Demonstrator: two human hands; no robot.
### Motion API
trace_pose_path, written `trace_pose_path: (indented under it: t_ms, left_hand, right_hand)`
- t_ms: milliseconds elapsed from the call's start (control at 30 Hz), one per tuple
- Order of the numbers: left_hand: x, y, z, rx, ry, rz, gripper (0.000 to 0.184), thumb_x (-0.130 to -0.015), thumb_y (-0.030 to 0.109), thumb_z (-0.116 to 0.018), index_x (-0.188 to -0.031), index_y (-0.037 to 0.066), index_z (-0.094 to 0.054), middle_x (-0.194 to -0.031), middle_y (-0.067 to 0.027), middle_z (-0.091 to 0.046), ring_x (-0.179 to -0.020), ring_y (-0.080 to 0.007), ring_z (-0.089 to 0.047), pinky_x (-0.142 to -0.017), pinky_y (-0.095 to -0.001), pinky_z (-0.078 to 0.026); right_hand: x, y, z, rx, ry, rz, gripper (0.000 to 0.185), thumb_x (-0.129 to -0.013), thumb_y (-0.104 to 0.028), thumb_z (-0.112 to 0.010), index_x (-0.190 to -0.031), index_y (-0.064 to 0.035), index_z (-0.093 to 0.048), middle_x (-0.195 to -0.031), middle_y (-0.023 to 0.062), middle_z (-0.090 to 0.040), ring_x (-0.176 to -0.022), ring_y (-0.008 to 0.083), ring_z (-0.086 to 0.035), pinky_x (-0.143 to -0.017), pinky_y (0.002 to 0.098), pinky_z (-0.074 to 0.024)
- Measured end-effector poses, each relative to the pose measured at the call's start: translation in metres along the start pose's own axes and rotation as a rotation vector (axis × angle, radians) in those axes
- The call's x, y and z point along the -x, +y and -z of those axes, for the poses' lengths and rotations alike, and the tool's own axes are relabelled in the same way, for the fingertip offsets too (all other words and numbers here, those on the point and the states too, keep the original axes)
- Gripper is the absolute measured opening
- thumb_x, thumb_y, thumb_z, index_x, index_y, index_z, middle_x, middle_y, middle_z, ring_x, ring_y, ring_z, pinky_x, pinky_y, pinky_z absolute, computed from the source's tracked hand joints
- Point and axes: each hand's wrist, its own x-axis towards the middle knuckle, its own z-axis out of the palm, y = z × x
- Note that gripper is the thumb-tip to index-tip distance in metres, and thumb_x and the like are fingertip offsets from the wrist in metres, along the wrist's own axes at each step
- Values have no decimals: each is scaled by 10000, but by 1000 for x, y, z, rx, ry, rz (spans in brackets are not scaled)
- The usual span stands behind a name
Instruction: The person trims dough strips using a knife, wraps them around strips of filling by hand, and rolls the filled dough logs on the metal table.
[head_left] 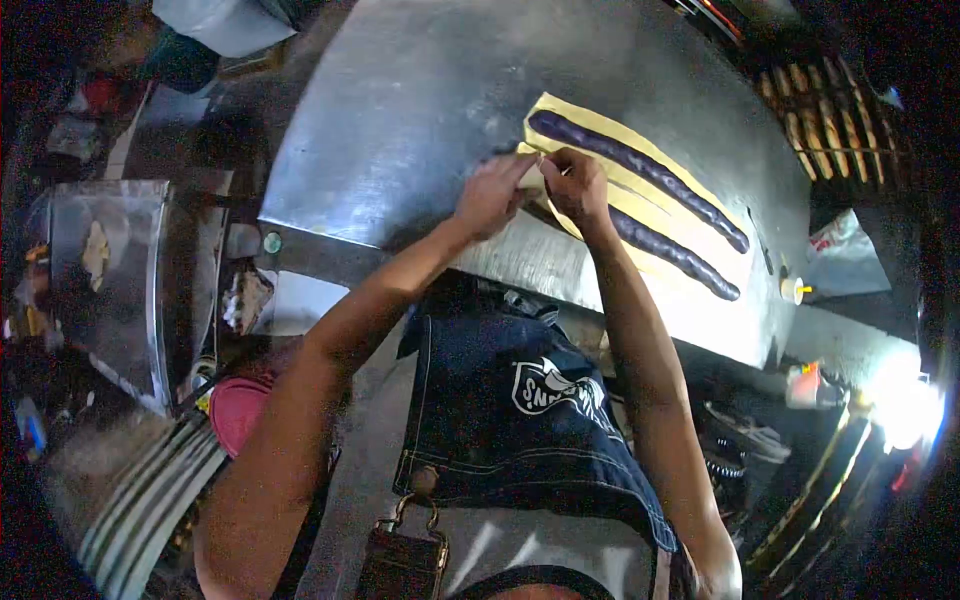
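In the head view, the yellow dough (622, 174) is lying on the metal table (400, 130), right of its middle and reaching toward its right edge. Two dark purple rolls are resting on it lengthwise: the far roll (640, 160) is running from the dough's left end nearly to its right end, while the near roll (670, 247) is lying closer to the table's near edge, its left part being hidden by the right hand (580, 187). That hand's fingers are curling narrowly, pinching the dough's edge at its left end. The left hand (490, 195) is touching the dough just beside them; its fingers are pointing toward the right hand, and I cannot tell whether they are gripping. A small cup (794, 290) with a yellow tip is standing by the table's near right corner, and a green disc (272, 242) is showing at the near left corner.
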Motion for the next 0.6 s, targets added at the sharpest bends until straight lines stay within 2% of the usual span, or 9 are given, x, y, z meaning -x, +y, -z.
trace_pose_path:
  t_ms: [67,167,200,300,400,467,500,533,600]
  left_hand:
    - [-12,0,-4,-112,10,-14,520,-1024,336,-656,-1497,136,-577,-1391,-160,-639,-1258,-413,-581,-1074,-506,-479]
    - [-11,-9,-14,-156,94,-64,393,-973,236,-715,-1348,124,-682,-1294,-116,-669,-1198,-362,-615,-1035,-500,-493]
    - [-13,-2,-11,-132,78,-3,344,-971,237,-712,-1295,122,-707,-1301,-108,-666,-1207,-356,-605,-1032,-495,-495]
    - [-17,9,-5,-76,16,73,267,-985,251,-691,-1198,106,-763,-1350,-109,-632,-1223,-347,-587,-1045,-538,-473]
    - [-7,41,3,-533,86,-44,483,-1032,196,-595,-1492,54,-570,-1585,-142,-511,-1416,-414,-491,-1195,-631,-335]
    - [3,47,-1,-416,-204,-177,643,-1012,155,-582,-1622,45,-411,-1665,-145,-435,-1513,-428,-402,-1265,-636,-251]
    - [6,35,-10,-361,-150,-411,684,-1008,210,-583,-1647,76,-381,-1685,-144,-410,-1546,-418,-361,-1284,-675,-182]
    - [11,28,-21,-365,-160,-416,684,-1008,210,-583,-1647,76,-381,-1685,-144,-410,-1546,-418,-361,-1284,-675,-182]
    - [7,23,-30,-658,-270,-222,842,-978,298,-653,-1699,104,-264,-1650,-126,-416,-1557,-349,-331,-1270,-687,-185]
  right_hand:
    - [11,-16,9,183,154,-68,241,-964,-224,-758,-1008,13,-767,-943,158,-786,-812,296,-742,-775,396,-575]
    - [72,9,15,386,291,121,264,-947,-306,-795,-983,-55,-718,-884,147,-710,-823,374,-716,-741,463,-561]
    - [90,-6,16,456,250,35,254,-924,-304,-805,-992,-86,-695,-886,134,-658,-841,380,-709,-704,481,-552]
    - [113,54,-2,578,279,189,212,-929,-247,-766,-1059,-103,-681,-1001,111,-652,-859,378,-697,-692,490,-553]
    - [107,41,4,548,258,304,111,-953,-201,-731,-987,-98,-706,-934,116,-654,-834,369,-706,-683,487,-551]
    - [91,33,12,449,314,282,124,-957,-212,-736,-954,-89,-714,-901,120,-662,-791,368,-701,-675,485,-547]
    - [87,24,18,353,345,265,148,-960,-222,-740,-920,-81,-722,-867,124,-671,-748,367,-697,-666,483,-544]
    - [79,-6,33,366,278,162,219,-954,-266,-763,-879,-64,-717,-840,137,-693,-696,369,-691,-661,480,-541]
    - [67,-9,37,388,150,-124,276,-906,-332,-757,-1080,-119,-768,-1050,110,-745,-889,375,-722,-768,468,-577]
